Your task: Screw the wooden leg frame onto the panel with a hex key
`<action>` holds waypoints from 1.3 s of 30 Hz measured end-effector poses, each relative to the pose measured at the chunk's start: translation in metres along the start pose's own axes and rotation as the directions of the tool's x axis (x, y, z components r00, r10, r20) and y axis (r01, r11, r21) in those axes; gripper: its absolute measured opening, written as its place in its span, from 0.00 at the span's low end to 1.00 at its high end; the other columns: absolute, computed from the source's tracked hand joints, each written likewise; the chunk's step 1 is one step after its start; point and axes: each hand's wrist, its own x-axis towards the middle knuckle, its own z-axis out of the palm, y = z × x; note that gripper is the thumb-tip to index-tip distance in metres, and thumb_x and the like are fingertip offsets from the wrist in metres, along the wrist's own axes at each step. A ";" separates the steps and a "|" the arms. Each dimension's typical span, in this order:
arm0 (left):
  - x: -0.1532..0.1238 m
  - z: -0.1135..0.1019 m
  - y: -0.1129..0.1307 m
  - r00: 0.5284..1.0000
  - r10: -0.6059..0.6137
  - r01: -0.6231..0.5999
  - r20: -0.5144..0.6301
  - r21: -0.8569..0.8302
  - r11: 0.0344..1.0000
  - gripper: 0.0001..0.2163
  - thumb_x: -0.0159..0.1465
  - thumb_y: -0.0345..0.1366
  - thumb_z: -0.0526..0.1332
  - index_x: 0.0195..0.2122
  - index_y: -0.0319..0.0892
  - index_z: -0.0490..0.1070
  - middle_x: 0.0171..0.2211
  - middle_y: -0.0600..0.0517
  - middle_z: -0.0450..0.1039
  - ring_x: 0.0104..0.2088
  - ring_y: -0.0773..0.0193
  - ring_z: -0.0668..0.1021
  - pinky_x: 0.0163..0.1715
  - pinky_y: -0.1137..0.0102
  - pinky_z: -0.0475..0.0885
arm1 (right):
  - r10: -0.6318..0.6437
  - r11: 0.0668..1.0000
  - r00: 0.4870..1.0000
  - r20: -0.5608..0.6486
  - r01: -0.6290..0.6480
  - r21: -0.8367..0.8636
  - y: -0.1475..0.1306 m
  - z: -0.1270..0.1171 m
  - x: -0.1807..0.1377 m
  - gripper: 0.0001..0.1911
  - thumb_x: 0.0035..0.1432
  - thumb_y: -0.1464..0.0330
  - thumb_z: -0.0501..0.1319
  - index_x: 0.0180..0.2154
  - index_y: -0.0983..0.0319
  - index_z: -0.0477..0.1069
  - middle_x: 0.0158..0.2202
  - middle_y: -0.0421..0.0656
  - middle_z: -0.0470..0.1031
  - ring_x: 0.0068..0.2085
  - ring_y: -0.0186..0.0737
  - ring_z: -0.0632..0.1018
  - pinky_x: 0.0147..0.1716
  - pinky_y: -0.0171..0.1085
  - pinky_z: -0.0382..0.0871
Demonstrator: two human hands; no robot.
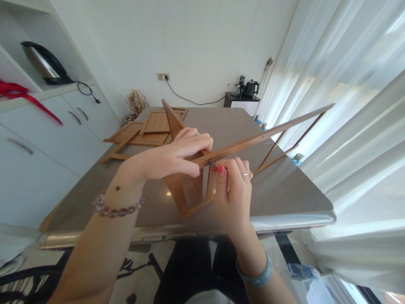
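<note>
A wooden frame (240, 147) stands on its side on the table in front of me, its long rail slanting up to the right. My left hand (177, 156) grips the frame's near corner, thumb below the rail end and fingers over the top. Close beside it, my right hand (234, 185) pinches a small metal rod (214, 164), its tip against the side of the rail. Whether that rod is a bolt or a hex key, I cannot tell, since the fingers cover most of it.
Several wooden panels (156, 122) and an L-shaped wooden piece (118, 148) lie on the grey table (284, 190) at the back left. Beyond the far edge, a coffee pot (252, 87) sits on a small cabinet. White curtains (357, 139) hang along the right.
</note>
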 end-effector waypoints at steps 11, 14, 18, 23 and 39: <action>0.000 0.000 0.001 1.000 0.012 -0.012 0.002 0.007 1.000 0.08 0.57 0.34 0.56 0.36 0.46 0.56 0.36 0.54 0.55 0.41 0.58 0.59 0.42 0.64 0.55 | -0.144 0.988 0.990 0.012 0.144 -0.049 0.010 -0.009 -0.002 0.08 0.67 0.70 0.54 0.38 0.58 0.72 0.29 0.38 0.75 0.33 0.34 0.73 0.43 0.38 0.59; 0.000 0.000 -0.001 1.000 0.012 -0.012 0.007 0.015 1.000 0.09 0.58 0.36 0.57 0.36 0.46 0.56 0.37 0.54 0.56 0.42 0.58 0.59 0.43 0.64 0.55 | 0.049 0.982 0.995 0.087 -0.064 0.180 0.016 -0.011 -0.013 0.10 0.68 0.68 0.53 0.36 0.59 0.71 0.28 0.38 0.74 0.30 0.32 0.73 0.35 0.34 0.63; 0.000 0.000 -0.001 1.000 0.023 -0.023 0.006 0.014 1.000 0.09 0.58 0.36 0.57 0.35 0.46 0.55 0.36 0.54 0.57 0.41 0.58 0.59 0.42 0.65 0.56 | 0.247 0.870 0.960 0.130 -0.279 0.406 0.012 -0.012 -0.019 0.13 0.68 0.63 0.52 0.32 0.60 0.69 0.26 0.37 0.70 0.26 0.30 0.69 0.26 0.31 0.61; -0.001 0.000 0.001 1.000 -0.008 0.008 -0.009 -0.004 1.000 0.09 0.56 0.35 0.57 0.35 0.46 0.56 0.35 0.54 0.56 0.41 0.58 0.59 0.42 0.65 0.56 | 0.291 0.812 0.956 0.044 -0.271 0.516 -0.008 0.004 -0.015 0.16 0.70 0.63 0.48 0.30 0.59 0.64 0.25 0.36 0.65 0.27 0.29 0.67 0.28 0.31 0.61; -0.001 -0.002 -0.001 0.998 -0.059 0.058 0.020 0.043 0.997 0.10 0.56 0.36 0.57 0.36 0.47 0.55 0.35 0.53 0.53 0.40 0.57 0.59 0.39 0.63 0.56 | 0.166 0.956 0.959 -0.230 -0.099 0.276 -0.011 0.036 -0.016 0.13 0.69 0.69 0.49 0.32 0.59 0.66 0.28 0.39 0.68 0.33 0.35 0.67 0.35 0.39 0.59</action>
